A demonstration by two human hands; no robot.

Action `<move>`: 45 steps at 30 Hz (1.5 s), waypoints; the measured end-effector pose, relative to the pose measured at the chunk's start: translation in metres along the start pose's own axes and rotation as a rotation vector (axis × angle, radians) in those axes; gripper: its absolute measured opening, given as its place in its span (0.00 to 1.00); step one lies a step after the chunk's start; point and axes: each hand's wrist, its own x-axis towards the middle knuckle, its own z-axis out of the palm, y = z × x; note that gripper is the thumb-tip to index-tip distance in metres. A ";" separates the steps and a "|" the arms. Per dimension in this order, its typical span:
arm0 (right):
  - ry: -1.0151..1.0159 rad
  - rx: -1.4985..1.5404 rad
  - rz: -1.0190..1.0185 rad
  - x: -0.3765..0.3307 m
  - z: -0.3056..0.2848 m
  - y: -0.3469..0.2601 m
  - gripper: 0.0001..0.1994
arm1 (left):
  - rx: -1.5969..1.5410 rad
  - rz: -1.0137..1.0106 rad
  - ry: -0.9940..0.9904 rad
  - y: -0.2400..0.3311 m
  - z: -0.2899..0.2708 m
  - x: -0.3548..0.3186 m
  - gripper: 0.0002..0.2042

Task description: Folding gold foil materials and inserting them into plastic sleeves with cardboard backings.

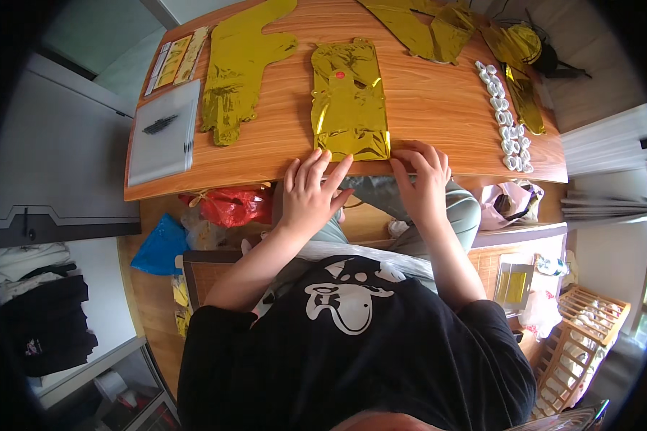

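Note:
A folded gold foil balloon (pixel 349 100) lies flat on the wooden table in front of me, with a small red spot near its upper part. Its near end is folded over in a creased band. My left hand (pixel 309 190) rests open with fingers spread, fingertips on the foil's near left edge. At the near right corner, my right hand (pixel 422 176) has its thumb and bent fingers closed around the foil's edge.
Another gold foil balloon (pixel 244 65) lies flat to the left, beside a stack of clear plastic bags (pixel 162 136) and some packets (pixel 176 61). More gold foil (pixel 435 32) lies at the far right. White coiled ribbons (pixel 507 118) line the right side of the table (pixel 438 108).

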 end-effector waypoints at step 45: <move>0.081 -0.124 -0.348 -0.016 0.000 0.023 0.10 | -0.335 0.367 0.048 -0.056 -0.031 0.011 0.11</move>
